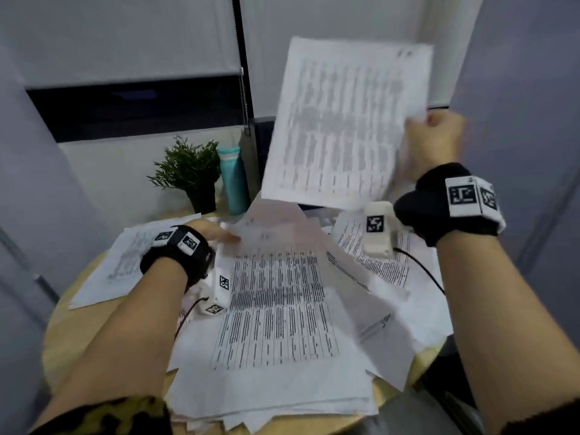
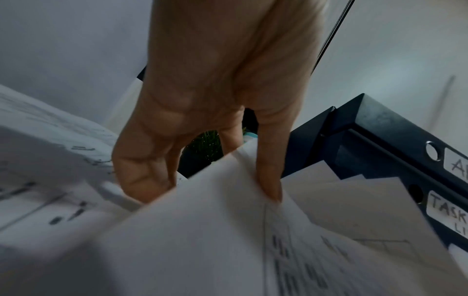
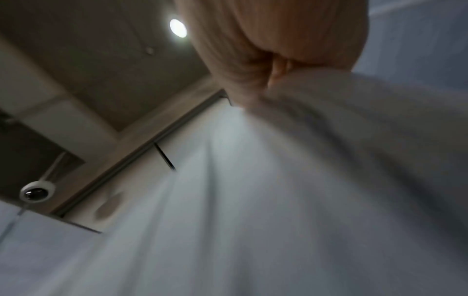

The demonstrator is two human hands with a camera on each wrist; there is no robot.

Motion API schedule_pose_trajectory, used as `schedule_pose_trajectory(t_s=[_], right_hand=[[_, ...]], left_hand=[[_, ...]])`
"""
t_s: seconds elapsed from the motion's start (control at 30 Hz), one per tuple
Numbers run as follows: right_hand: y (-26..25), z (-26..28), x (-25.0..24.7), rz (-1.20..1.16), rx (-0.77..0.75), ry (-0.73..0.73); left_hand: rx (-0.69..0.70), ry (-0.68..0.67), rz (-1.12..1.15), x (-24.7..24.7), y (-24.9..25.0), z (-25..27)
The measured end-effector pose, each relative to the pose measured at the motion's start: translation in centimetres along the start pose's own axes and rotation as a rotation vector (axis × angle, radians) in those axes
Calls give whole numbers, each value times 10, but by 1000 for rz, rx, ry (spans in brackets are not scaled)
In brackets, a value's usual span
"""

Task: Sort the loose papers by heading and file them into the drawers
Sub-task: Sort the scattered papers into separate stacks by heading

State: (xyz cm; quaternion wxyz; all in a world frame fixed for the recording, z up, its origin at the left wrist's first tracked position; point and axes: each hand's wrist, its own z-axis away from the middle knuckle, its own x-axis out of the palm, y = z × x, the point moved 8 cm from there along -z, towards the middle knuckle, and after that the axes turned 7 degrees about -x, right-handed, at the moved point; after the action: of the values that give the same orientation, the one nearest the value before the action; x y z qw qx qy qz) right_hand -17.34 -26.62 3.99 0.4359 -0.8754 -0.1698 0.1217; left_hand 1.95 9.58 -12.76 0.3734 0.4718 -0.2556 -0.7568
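Note:
Loose printed papers (image 1: pixel 276 309) cover a round wooden table (image 1: pixel 72 334). My right hand (image 1: pixel 422 127) is raised at the right and grips one table-printed sheet (image 1: pixel 342 120) by its right edge, holding it up in the air. The right wrist view shows that hand (image 3: pixel 268 84) clamped on the blurred sheet (image 3: pixel 278 180). My left hand (image 1: pixel 219 235) reaches to the pile's far side, where it pinches the lifted edge of a sheet (image 1: pixel 273 215). One of its fingers (image 2: pixel 268 176) lies over that sheet (image 2: pixel 202 230). A dark drawer unit (image 2: pixel 380 130) with handwritten labels (image 2: pixel 448 212) stands just beyond.
A small potted plant (image 1: pixel 188 171) and a teal bottle (image 1: pixel 233 180) stand at the table's far edge. A pen (image 1: pixel 375 328) lies on the papers at the right. A window with a blind (image 1: pixel 125 42) is behind; grey walls close in on both sides.

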Motion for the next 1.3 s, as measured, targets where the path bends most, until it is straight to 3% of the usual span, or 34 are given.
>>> schedule_pose_trajectory(t_s=[0.1,0.2,0.3,0.33,0.4,0.53,0.67,0.8,0.9,0.97,1.03,1.1,1.23,1.3], right_hand=[[34,35,60,182,178,-498],[61,77,89,691,124,-922],[100,105,92,708,323,-1106],[109,111,98,744,265,-1194],[110,120,106,729,224,-1230],[86,154,135,556,194,-1356],[66,166,142,562,55,-1358],[61,174,150,486,2,-1436],[62,175,149,393,71,-1443],[68,174,147,295,148,-1432],[76,173,144,158,247,-1402],[84,166,143,-24,316,-1281],[78,125,127,-424,321,-766],[75,116,121,-487,356,-714]], left_hand=[[18,40,-85,-1,2,-16],[-17,14,-19,1,-5,-12],[-71,-68,88,5,-16,-13],[-87,-106,116,8,-18,-12],[-120,-127,188,10,-24,-17],[-64,-169,303,10,-16,-18],[12,-276,182,9,-22,-61],[80,-298,58,5,-25,-31],[164,-317,-20,8,-15,-4],[152,-375,-45,14,-16,4],[137,-350,-48,13,-18,4],[164,-278,-29,7,-13,0],[409,-226,294,-12,27,26],[598,-193,428,-27,56,56]])
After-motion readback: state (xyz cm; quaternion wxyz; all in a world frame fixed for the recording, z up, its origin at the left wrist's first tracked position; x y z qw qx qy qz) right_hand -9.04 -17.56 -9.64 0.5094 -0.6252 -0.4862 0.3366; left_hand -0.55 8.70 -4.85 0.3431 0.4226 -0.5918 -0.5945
